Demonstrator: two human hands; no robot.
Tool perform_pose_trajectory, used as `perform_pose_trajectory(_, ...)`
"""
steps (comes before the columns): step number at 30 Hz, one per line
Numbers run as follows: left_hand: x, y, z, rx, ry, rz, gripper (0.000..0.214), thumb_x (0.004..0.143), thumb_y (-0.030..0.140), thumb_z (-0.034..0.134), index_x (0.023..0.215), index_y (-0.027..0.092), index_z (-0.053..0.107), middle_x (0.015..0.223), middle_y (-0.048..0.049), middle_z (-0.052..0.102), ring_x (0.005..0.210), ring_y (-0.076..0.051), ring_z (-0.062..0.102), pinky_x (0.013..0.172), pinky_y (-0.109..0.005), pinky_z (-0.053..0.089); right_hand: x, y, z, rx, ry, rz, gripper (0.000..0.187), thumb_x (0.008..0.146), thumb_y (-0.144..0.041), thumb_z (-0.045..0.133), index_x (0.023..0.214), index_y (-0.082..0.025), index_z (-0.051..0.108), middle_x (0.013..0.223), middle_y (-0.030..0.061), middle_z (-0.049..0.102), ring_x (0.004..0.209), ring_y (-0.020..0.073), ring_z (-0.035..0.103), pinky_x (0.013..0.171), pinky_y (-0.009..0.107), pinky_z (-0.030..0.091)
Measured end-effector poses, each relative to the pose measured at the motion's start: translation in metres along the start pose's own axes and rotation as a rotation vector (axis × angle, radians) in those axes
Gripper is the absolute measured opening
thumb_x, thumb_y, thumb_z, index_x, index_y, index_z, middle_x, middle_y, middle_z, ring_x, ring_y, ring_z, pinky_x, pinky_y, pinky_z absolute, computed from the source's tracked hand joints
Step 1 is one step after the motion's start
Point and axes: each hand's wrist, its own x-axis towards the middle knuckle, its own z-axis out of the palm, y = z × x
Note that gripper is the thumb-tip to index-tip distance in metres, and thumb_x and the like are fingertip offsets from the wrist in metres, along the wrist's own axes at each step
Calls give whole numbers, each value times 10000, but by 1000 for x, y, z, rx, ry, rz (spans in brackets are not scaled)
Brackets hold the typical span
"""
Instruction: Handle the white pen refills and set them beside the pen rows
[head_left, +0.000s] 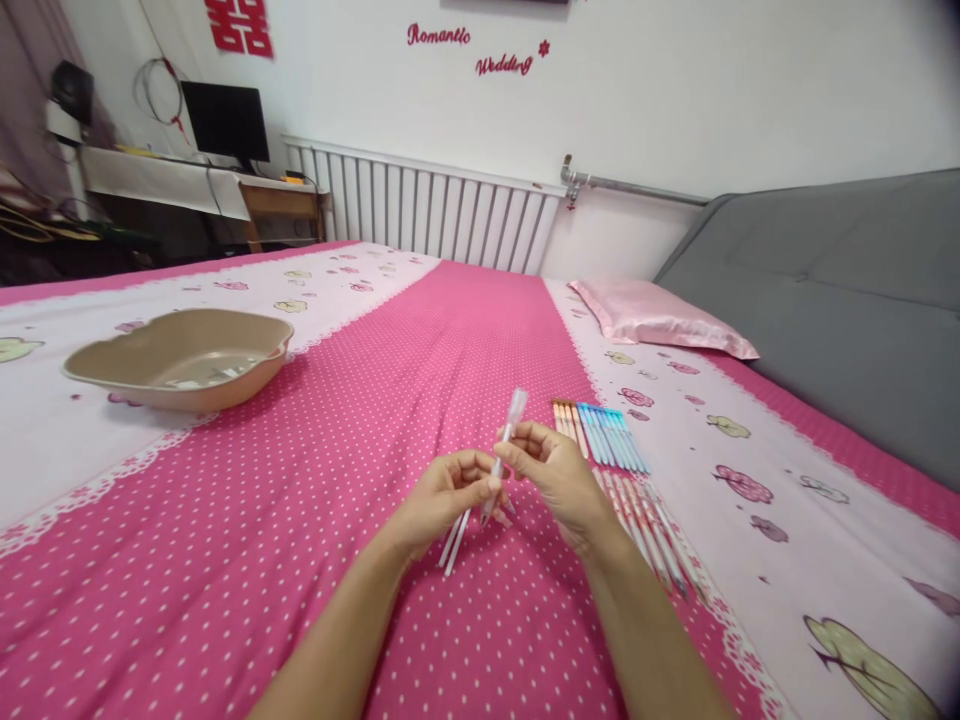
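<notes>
Left hand [444, 497] is pinching the pen [498, 466] low, right hand [561, 478] higher; it's slanting over the bed [337, 480] between them. Risks: fingertip-only hold could be slipping if tugged; right hand is sitting near the laid-out pens [609, 438], a sweep could scatter them.

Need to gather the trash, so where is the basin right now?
In the head view, the basin sits on the bed at the left, beyond and left of the left hand, with the desk farther back.
</notes>
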Motion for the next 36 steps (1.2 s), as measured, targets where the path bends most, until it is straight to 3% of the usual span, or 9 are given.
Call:
perform_pose_trajectory(10, 1, -1, 3, 42, -21, 45, 285, 724, 362, 697, 812, 120, 576, 635, -20, 603, 574, -116, 592, 564, -248, 489, 0, 1, 5, -72, 44, -32, 331, 575, -368, 787, 732, -181, 563, 647, -38, 539, 622, 110, 515, 629, 256, 410)
perform_pose_trajectory(15, 1, 1, 2, 7, -13, 33, 270, 757, 365, 665, 849, 125, 586, 676, -33, 619, 625, -136, 617, 623, -275, 501, -4, -5, 2, 38, -119, 31, 388, 667, -380, 730, 988, -204, 602, 970, 48, 643, 828, 155, 595, 744, 295, 471)
perform_pose_trajectory(18, 0, 3, 2, 2, -2, 12, 249, 790, 356, 629, 872, 121, 607, 747, -59, 647, 659, -142, 625, 667, -292, 503, -4, -8, -2, 124, -170, 63, 420, 755, -381, 655, 1135, -228, 567, 1089, 77, 646, 834, 157, 619, 780, 325, 485)
perform_pose_trajectory(24, -1, 4, 2, 24, -32, -5, 265, 820, 345, 590, 951, 119, 631, 806, -72, 660, 698, -140, 621, 738, -307, 486, -1, -6, -4, 92, -95, 27, 419, 698, -334, 712, 1079, -191, 615, 951, 83, 697, 821, 173, 637, 802, 342, 483)
perform_pose_trajectory(31, 1, 0, 2, 20, -6, 11, 252, 765, 352, 658, 860, 123, 612, 735, -43, 633, 636, -116, 590, 667, -274, 478, 1, -1, -2, 55, -14, 5, 402, 606, -297, 778, 970, -192, 642, 699, -28, 602, 662, 117, 590, 668, 266, 471)
perform_pose_trajectory(36, 2, -1, 1, 40, -21, 32, 251, 763, 342, 662, 873, 124, 606, 702, -23, 611, 627, -105, 573, 644, -249, 458, -2, -4, 3, 19, 1, 25, 464, 575, -295, 792, 993, -192, 620, 776, -10, 610, 687, 125, 590, 637, 257, 464)
